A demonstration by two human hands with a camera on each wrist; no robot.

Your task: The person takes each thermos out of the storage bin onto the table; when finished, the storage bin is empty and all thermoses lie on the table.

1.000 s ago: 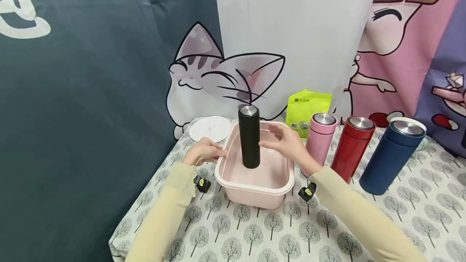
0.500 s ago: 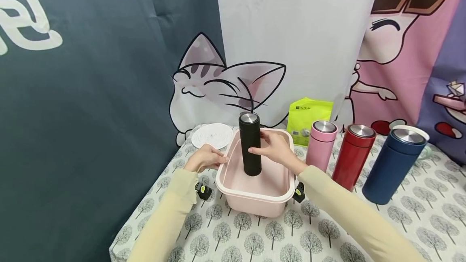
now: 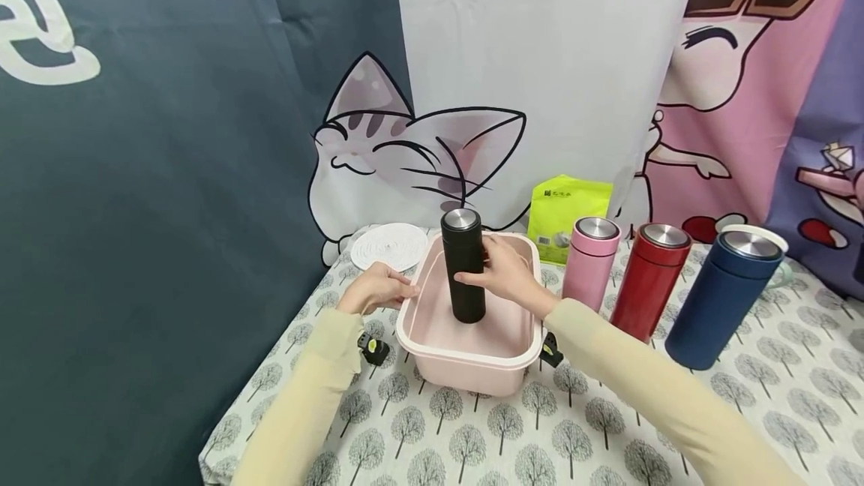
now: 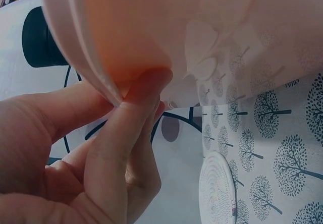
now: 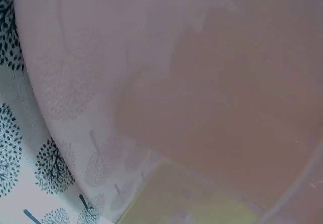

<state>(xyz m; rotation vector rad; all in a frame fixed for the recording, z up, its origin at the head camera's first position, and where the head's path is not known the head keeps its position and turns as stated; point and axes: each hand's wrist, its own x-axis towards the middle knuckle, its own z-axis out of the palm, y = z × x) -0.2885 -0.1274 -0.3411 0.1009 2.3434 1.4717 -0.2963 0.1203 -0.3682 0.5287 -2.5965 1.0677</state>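
A black thermos bottle (image 3: 464,276) with a silver lid top stands upright inside a pink plastic basin (image 3: 466,371). My right hand (image 3: 505,274) reaches over the basin and grips the bottle's side, thumb in front and fingers behind. My left hand (image 3: 379,288) pinches the basin's left rim. In the left wrist view, the thumb and fingers of the left hand (image 4: 121,133) close on the rim of the basin (image 4: 141,27), and the black bottle (image 4: 41,37) shows beyond it. The right wrist view is filled by the basin's wall (image 5: 75,47), and the right hand is hidden there.
To the right stand pink (image 3: 589,268), red (image 3: 651,280) and blue (image 3: 724,302) thermos bottles. A white cup (image 3: 776,235) is partly hidden behind the blue one. A yellow-green bag (image 3: 565,212) stands behind, and a white round mat (image 3: 389,246) lies at the back left.
My right hand has moved left from beside the black bottle and now grips it. The left hand has stayed on the basin's rim. The view has shifted slightly.
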